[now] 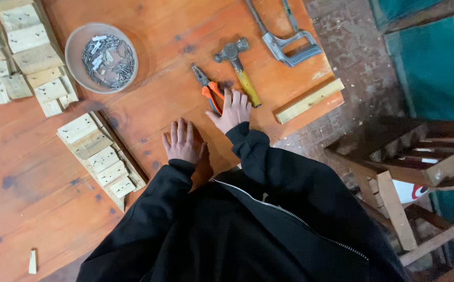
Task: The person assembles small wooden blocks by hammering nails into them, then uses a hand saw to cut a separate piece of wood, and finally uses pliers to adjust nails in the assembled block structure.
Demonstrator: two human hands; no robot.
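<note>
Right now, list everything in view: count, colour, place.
table: one, orange-brown wood, fills the left
bowl: one, pale, far left of the tools, holds grey nails
pliers: one, orange handles, by the right fingertips
hammer: one, yellow handle, right of the pliers
hacksaw: one, grey metal, top
wood strip: one, pale, right table edge
wood block rows: several, pale, left side
wooden chair: one, dark, on the floor at right
left hand: flat on the table
right hand: flat, touching the pliers
</note>
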